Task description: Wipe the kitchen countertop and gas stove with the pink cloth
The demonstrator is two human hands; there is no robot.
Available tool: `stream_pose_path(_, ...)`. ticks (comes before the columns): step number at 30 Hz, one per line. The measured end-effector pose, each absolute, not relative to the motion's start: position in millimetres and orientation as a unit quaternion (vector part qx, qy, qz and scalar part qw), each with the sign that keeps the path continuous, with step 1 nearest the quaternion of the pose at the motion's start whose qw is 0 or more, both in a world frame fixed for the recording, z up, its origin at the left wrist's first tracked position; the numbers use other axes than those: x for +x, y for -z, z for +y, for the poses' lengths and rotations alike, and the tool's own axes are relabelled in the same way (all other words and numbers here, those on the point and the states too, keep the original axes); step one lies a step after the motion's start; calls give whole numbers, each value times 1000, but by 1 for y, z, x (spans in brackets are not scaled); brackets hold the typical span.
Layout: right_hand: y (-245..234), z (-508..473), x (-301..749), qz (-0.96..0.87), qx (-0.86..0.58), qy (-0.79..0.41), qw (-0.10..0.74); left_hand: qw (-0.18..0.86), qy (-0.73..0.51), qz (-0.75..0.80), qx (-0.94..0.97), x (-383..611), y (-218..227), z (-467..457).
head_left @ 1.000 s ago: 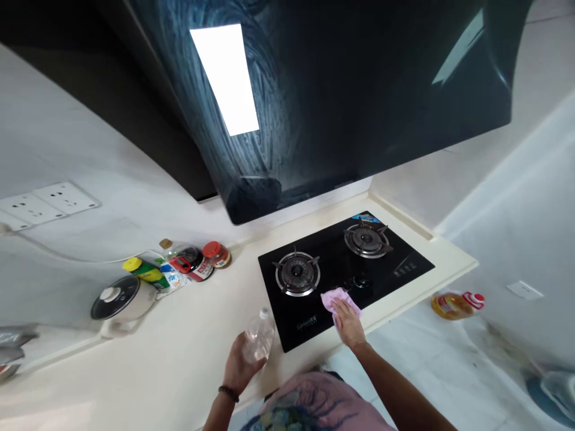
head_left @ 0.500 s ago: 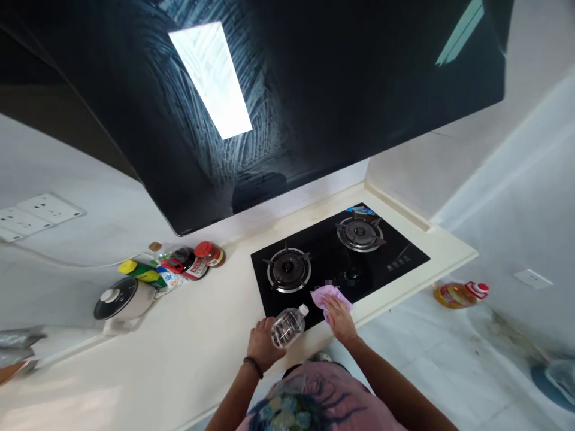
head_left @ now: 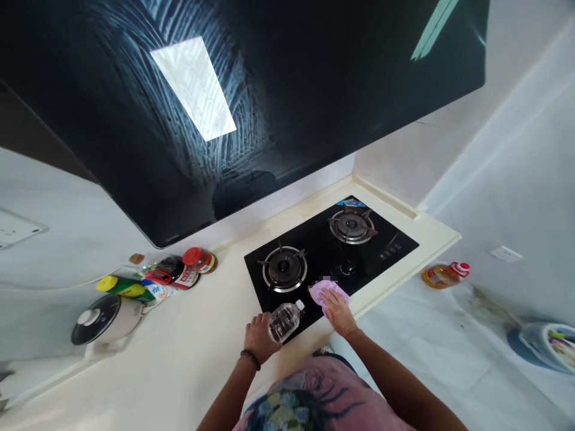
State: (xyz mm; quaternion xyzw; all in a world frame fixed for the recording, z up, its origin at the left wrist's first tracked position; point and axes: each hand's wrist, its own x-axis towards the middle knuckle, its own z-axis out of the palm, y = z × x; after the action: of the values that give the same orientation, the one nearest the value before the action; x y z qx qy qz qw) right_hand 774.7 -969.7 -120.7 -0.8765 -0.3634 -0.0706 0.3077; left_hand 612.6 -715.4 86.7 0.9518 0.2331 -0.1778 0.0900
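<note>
My left hand (head_left: 261, 336), with a dark beaded bracelet at the wrist, is wrapped around the base end of a clear plastic bottle (head_left: 284, 322). The bottle has a white cap and tilts over the front left corner of the black gas cooktop (head_left: 314, 261), cap pointing away to the right. My right hand (head_left: 338, 311) presses a pinkish-purple cloth (head_left: 320, 291) onto the cooktop's front edge, fingers bent over it; the cloth's underside is hidden. Two burners, the left one (head_left: 284, 269) and the right one (head_left: 352, 225), lie beyond the hands.
A dark range hood (head_left: 309, 90) with whitish streaks overhangs the cooktop. Left on the pale counter (head_left: 188, 341) stand a lidded pot (head_left: 108, 319), a red-lidded jar (head_left: 200, 260) and several bottles. An oil bottle (head_left: 442, 275) and a bucket (head_left: 539, 344) are on the floor at right.
The view has shifted, so the hood and cooktop sit further left and more of the bucket shows. Both hands keep nearly the same places on the cooktop, still with bottle and cloth.
</note>
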Motion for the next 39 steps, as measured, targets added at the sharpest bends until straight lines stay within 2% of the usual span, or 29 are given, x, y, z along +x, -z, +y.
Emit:
stream_pose_path(30,109,-970,774,-365,-886,82,274,76,195,239,948,576,-92,-696)
stream_pose_path(35,108,-970,774,-357,-891,76,270,107,148,268,946,565,-82,-683)
stream_pose_path(39,106,-968,769,-335,-899,71,273,190,51,295,935,554,-66,-666)
